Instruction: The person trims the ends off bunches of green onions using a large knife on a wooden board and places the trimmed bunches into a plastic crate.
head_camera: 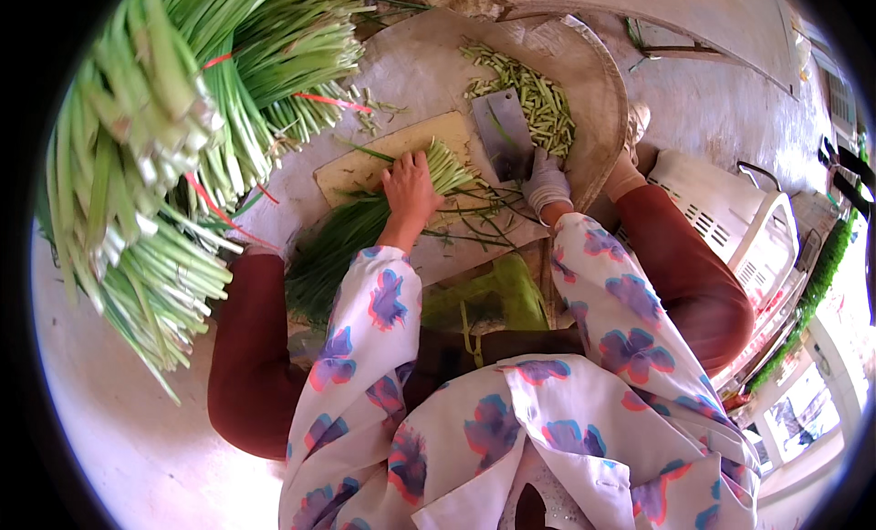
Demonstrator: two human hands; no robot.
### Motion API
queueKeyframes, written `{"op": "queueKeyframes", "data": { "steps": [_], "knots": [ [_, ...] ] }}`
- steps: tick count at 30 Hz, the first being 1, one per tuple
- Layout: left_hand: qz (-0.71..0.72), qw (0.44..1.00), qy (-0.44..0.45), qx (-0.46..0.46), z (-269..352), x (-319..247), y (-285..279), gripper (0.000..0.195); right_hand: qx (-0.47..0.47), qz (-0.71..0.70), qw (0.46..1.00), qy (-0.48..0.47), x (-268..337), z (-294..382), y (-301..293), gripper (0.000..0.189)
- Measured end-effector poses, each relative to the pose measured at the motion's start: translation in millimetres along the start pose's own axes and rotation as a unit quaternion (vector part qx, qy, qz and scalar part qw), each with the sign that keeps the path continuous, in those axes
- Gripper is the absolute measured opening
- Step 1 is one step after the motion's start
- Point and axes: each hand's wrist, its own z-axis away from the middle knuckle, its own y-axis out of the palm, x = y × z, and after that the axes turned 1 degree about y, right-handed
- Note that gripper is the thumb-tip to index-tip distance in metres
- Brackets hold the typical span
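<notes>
My bare left hand (410, 191) presses on a bunch of green-leaved stalks (448, 167) that look like garlic or chive stems. Pale cut ends face right, and the dark green leaves (342, 246) trail down towards my lap. Under the bunch is a worn yellowish cutting board (345, 174). In its grey glove, my right hand (547, 181) grips a cleaver whose handle is hidden by the fingers. The cleaver's broad blade (503, 129) lies beyond the board's right side, next to a heap of short cut stem pieces (537, 98). Loose leaves (482, 222) litter the space between both hands.
Large stalk bundles with red ties (164, 119) stack up at the left. A round, pale work surface with a raised rim (609, 78) carries the board. Yellow-green plastic (523, 290) lies below it. To the right stands a white plastic basket (712, 208).
</notes>
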Motion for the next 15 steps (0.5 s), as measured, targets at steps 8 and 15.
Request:
{"op": "queueKeyframes", "data": {
  "steps": [8, 15],
  "knots": [
    [-0.001, 0.998, -0.038, -0.047, -1, -10, 8, 0.054, 0.042, -0.204, 0.97, -0.128, -11, 38, -11, 0.046],
    [0.011, 0.998, -0.042, -0.042, 0, -3, 25, 0.066, -0.077, -0.026, 0.973, -0.218, 27, 132, -12, 0.031]
  ]
}}
